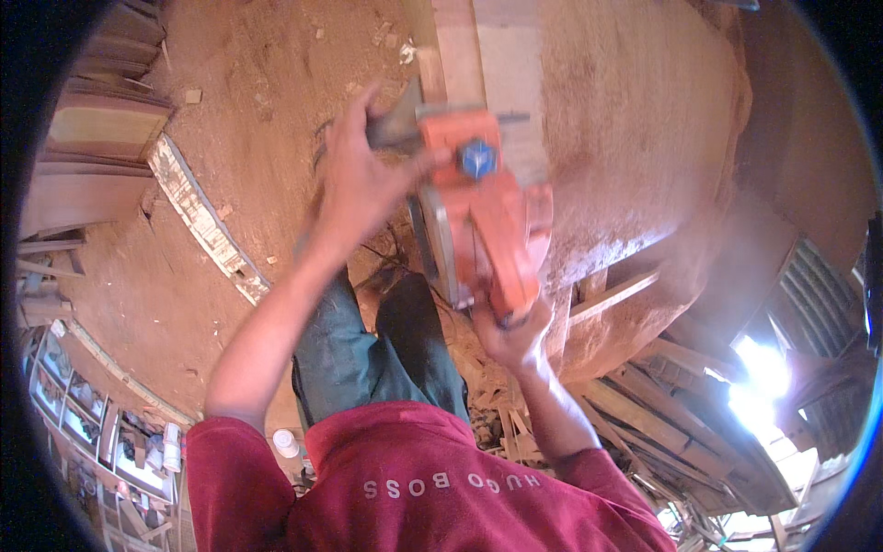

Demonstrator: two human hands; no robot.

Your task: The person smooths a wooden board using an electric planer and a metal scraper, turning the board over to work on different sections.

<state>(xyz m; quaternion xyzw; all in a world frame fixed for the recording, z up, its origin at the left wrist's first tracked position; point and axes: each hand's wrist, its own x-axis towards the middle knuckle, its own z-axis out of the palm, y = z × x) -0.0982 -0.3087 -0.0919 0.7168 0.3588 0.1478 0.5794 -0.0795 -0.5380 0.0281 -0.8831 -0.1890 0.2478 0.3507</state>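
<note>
My left hand [363,179] grips the front knob of the orange planer [483,216], fingers wrapped around it. My right hand [510,331] clenches its rear handle. The planer sits on a plank [478,55] atop the sawdust-covered bench [635,120].

Sawdust-covered workbench [644,138] under a pale plank [487,55] and orange planer [487,221].

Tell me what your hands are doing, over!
Left hand gripping front of orange electric planer. Right hand holding its rear handle. Planer sits on pale wood plank. Sawdust heaped beside it; nothing seen blocking plank.
</note>
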